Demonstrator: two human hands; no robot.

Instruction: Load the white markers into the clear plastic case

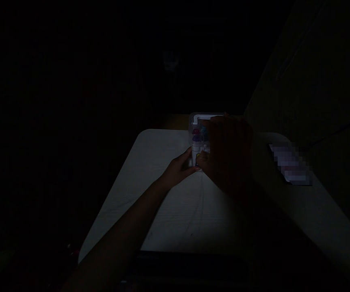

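Observation:
A clear plastic case with a white bar along its top stands at the far edge of the table. Small rounded red, purple and teal pieces show through its front. At the case's lower left, my left hand holds it, thumb in front and fingers on the side. My right hand, in deep shadow, covers the case's right half, with its thumb near a small yellow and dark label at the front. Its fingers are curved over the top right; their exact grip is hard to see.
The pale table has rounded far corners. To the right lies a phone with a lit, blurred screen. A dark strip runs along the near edge. The surroundings are very dark.

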